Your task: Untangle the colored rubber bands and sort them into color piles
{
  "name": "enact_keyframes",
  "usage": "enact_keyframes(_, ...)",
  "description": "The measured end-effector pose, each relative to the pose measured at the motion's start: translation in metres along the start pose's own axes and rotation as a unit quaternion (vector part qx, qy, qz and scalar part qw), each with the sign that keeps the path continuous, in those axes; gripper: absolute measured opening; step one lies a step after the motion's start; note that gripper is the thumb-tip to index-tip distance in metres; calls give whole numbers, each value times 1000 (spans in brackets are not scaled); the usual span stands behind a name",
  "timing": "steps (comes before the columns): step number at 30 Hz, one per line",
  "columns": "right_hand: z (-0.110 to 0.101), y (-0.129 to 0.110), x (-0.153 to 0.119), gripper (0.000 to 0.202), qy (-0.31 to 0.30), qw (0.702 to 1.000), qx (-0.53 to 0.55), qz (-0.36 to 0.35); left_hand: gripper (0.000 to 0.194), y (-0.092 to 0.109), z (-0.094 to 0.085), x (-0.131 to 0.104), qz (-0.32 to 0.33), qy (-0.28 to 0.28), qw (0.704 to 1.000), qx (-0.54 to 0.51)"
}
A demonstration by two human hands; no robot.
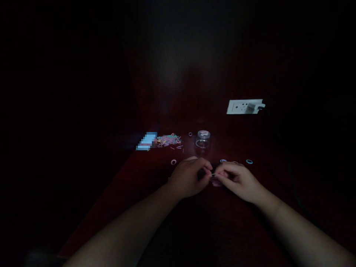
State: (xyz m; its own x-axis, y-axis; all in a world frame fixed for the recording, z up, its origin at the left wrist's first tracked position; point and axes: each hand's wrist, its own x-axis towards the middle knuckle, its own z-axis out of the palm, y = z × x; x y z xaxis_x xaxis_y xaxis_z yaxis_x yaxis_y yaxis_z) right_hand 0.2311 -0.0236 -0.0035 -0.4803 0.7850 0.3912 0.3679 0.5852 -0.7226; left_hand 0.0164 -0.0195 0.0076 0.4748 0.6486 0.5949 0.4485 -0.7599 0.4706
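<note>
My left hand (191, 176) and my right hand (239, 180) meet above the dark red table, fingertips pinched close together. Between them shows a short length of a thin pale band (213, 174), each hand gripping one side; most of it is hidden by the fingers. Just beneath the right fingertips lies a small pinkish bunch (217, 182), too dim to make out. Small hair ties rest around the hands: a pink one (174, 162) left of the left hand, a purple-blue one (223, 161) behind the right fingers, and a teal one (249, 161) farther right.
Behind the hands stands a clear jar (203, 144) with a lid. To its left are a dark ring (190, 134), a pile of multicoloured bands (170, 139) and a lit phone (147, 141). A wall socket (236, 107) holds a plug, its dark cable running down the right.
</note>
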Motion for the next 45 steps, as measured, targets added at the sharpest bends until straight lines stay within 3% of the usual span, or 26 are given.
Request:
enact_keyframes(11,1,-2,1,18,0,999,-46,9,13,-1,0,1,13,-28,999,15)
enact_keyframes(33,7,8,0,24,-20,999,24,39,13,-2,-5,-1,16,-27,999,34)
enact_keyframes(40,10,5,0,26,24,995,85,55,8,-13,-7,-3,0,14,999,38)
enact_keyframes(45,17,3,3,21,43,998,37,23,9,-16,-4,-4,0,16,1000,22)
